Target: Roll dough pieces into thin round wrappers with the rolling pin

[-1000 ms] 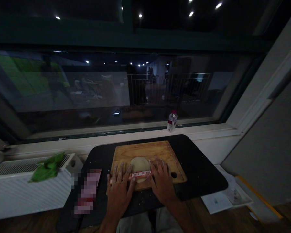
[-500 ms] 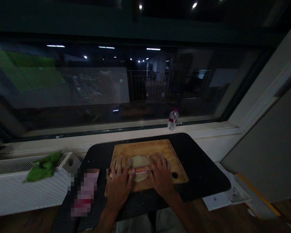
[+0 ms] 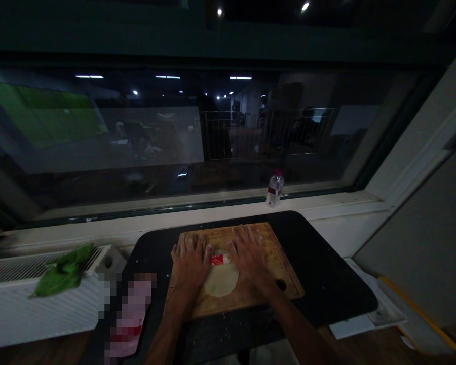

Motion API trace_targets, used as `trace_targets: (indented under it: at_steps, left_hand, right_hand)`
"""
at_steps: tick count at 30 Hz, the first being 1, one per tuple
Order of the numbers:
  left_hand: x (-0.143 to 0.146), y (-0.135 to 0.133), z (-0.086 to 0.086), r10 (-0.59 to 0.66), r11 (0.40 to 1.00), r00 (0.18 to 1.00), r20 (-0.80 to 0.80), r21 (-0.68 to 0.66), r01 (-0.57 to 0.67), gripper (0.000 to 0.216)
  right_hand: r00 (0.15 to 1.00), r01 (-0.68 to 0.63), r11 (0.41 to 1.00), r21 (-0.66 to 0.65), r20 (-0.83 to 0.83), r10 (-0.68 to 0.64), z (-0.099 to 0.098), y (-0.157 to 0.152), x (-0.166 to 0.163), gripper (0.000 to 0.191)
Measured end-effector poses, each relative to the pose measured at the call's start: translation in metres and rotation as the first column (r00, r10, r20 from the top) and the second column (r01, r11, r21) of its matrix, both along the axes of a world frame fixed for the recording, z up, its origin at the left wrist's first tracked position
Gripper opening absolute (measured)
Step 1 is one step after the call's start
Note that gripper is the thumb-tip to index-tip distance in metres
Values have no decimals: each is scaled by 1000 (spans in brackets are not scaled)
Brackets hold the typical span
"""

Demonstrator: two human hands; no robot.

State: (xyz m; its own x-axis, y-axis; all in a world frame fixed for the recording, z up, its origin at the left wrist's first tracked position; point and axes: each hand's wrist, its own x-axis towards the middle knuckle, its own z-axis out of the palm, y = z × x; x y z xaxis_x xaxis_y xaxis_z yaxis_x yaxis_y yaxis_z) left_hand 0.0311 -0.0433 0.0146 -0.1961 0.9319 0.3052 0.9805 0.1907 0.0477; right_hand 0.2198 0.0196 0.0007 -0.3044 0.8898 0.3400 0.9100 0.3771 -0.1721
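Note:
My left hand (image 3: 190, 259) and my right hand (image 3: 249, 254) lie flat, fingers spread, on the two ends of a roller with a red and white label (image 3: 220, 259). The roller rests across the far edge of a flat round of pale dough (image 3: 221, 281). The dough lies on a wooden cutting board (image 3: 285, 276) set on a black tabletop (image 3: 327, 284). Both hands are dusted with flour.
A small plastic bottle (image 3: 274, 188) stands on the window sill behind the table. A green cloth (image 3: 59, 271) lies on the white radiator at left. A blurred pink packet (image 3: 129, 317) sits on the table's left side. Papers (image 3: 368, 322) lie at right.
Both hands have pushed the roller away from me, from the near edge of the dough to its far edge. More of the dough now shows in front of the hands.

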Motion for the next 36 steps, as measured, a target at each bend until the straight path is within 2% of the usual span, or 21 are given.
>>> trace_targets:
  at_steps: [8, 14, 20, 24, 29, 36]
  left_hand:
    - [-9, 40, 7, 2, 999, 1000, -21, -45, -3, 54]
    - [-12, 47, 4, 23, 998, 1000, 9, -64, -22, 55]
    - [-6, 18, -1, 17, 996, 999, 36, -87, -14, 51]
    - [-1, -7, -1, -37, 996, 998, 53, -81, 41, 47]
    - [5, -39, -9, -91, 996, 993, 70, 14, 91, 43]
    - [17, -87, -31, -73, 984, 996, 59, 169, 62, 43]
  right_hand:
    - [997, 39, 992, -117, -60, -47, 5, 46, -13, 62]
    - [998, 48, 984, -170, -26, -54, 3, 49, -12, 61]
    - [1000, -19, 988, -153, 15, 21, 2, 18, -4, 56]
    - [998, -54, 990, -130, 7, 55, 6, -4, 4, 52]
    - [994, -110, 991, -77, -38, 107, -2, -30, 14, 48]
    - [988, -123, 990, 66, -83, 128, -23, -74, 32, 45]
